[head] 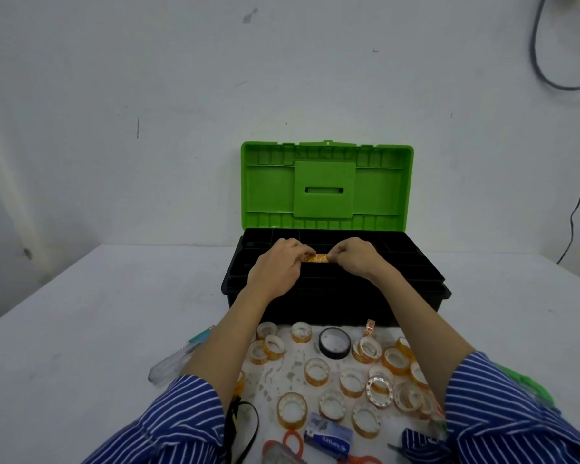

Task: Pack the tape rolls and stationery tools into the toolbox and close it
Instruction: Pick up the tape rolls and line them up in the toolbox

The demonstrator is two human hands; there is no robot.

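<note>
The black toolbox (pixel 335 303) stands open on the table, its green lid (pixel 327 185) upright against the wall. Over its tray, my left hand (pixel 278 266) and my right hand (pixel 355 257) together pinch a small yellow tape roll (pixel 317 258) from both sides. Several clear and yellow tape rolls (pixel 317 371) lie scattered in front of the box, with one black tape roll (pixel 334 343) among them. A blue staple box (pixel 329 437) and orange-handled scissors (pixel 293 442) lie at the near edge.
A clear-handled cutter (pixel 175 360) and a green pen-like tool (pixel 201 334) lie left of my left arm. A green object (pixel 529 385) shows behind my right sleeve. A black strap (pixel 245 426) hangs near my left sleeve. Cables run down the wall at right.
</note>
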